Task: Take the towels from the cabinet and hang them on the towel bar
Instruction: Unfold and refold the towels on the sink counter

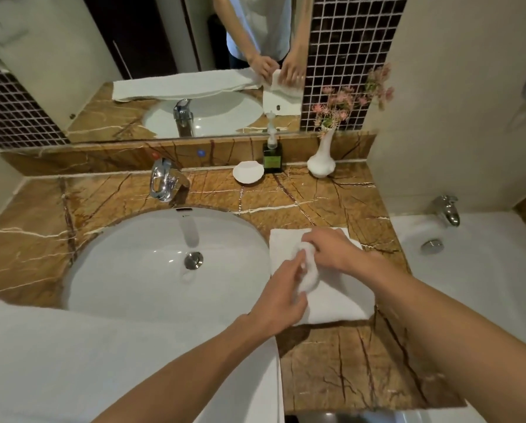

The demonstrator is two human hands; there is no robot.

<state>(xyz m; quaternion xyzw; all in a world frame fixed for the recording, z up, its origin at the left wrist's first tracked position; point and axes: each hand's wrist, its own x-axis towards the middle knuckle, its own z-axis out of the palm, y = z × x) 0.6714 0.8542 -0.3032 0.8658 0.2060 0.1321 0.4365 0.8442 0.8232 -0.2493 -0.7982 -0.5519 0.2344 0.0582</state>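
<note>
A small white towel (335, 300) lies flat on the brown marble counter (332, 361), just right of the sink. Both my hands rest on it. My left hand (281, 296) and my right hand (332, 251) pinch a bunched-up fold of this towel between them. A large white towel (87, 361) lies spread over the counter's front edge at the lower left, partly covering the sink rim. No cabinet or towel bar shows in this view.
A white oval sink (133, 264) with a chrome faucet (164, 181) fills the counter's left half. At the back stand a shell dish (248, 172), a soap bottle (272, 157) and a white vase with pink flowers (322, 160). A mirror (164, 56) hangs above; a bathtub (469, 270) lies right.
</note>
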